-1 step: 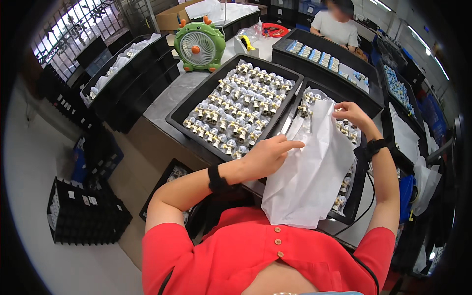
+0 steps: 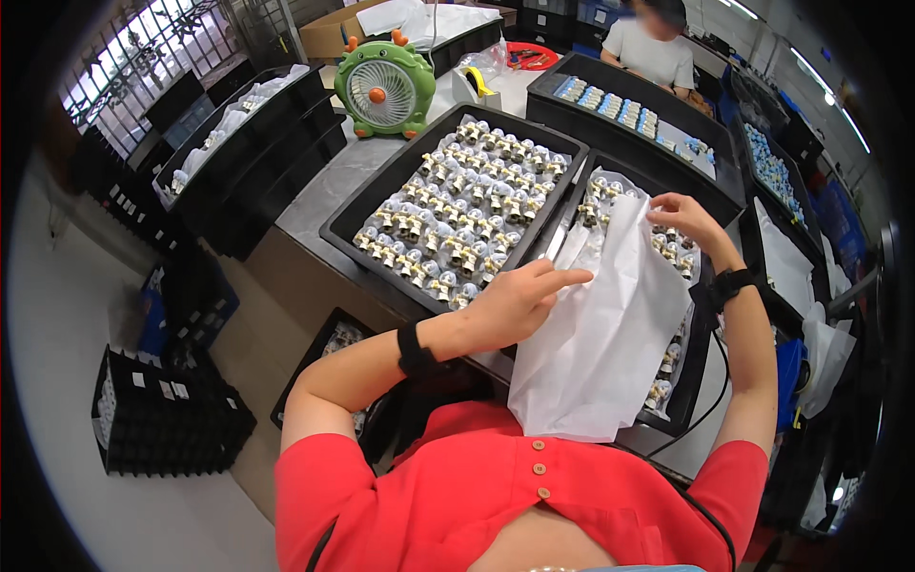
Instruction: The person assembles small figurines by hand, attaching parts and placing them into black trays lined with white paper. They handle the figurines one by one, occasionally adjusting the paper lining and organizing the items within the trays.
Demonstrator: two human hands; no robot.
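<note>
A thin white sheet (image 2: 596, 343) drapes over the right-hand black tray (image 2: 694, 405) and hangs past its near edge toward my red shirt. My right hand (image 2: 688, 221) pinches the sheet near its far right corner. At the sheet's left side, my left hand (image 2: 519, 303) has its index finger stretched over the sheet and the other fingers curled, closed on its edge; the fingertips underneath are hidden. Small wrapped figurines (image 2: 660, 391), white, gold and dark, show around the sheet in that tray. Left of it, a second black tray (image 2: 335, 229) holds rows of similar figurines (image 2: 457, 205).
A green fan (image 2: 389, 91) and a yellow tape dispenser (image 2: 477, 84) stand beyond the trays. Farther back, a black tray (image 2: 610, 119) holds blue-and-white pieces, with a person (image 2: 651, 59) behind it. Stacked black bins (image 2: 257, 143) stand left; a cable (image 2: 710, 396) runs along the right tray.
Hardly anything differs. Both hands have shifted very slightly to the right, still at the same parts of the sheet.
</note>
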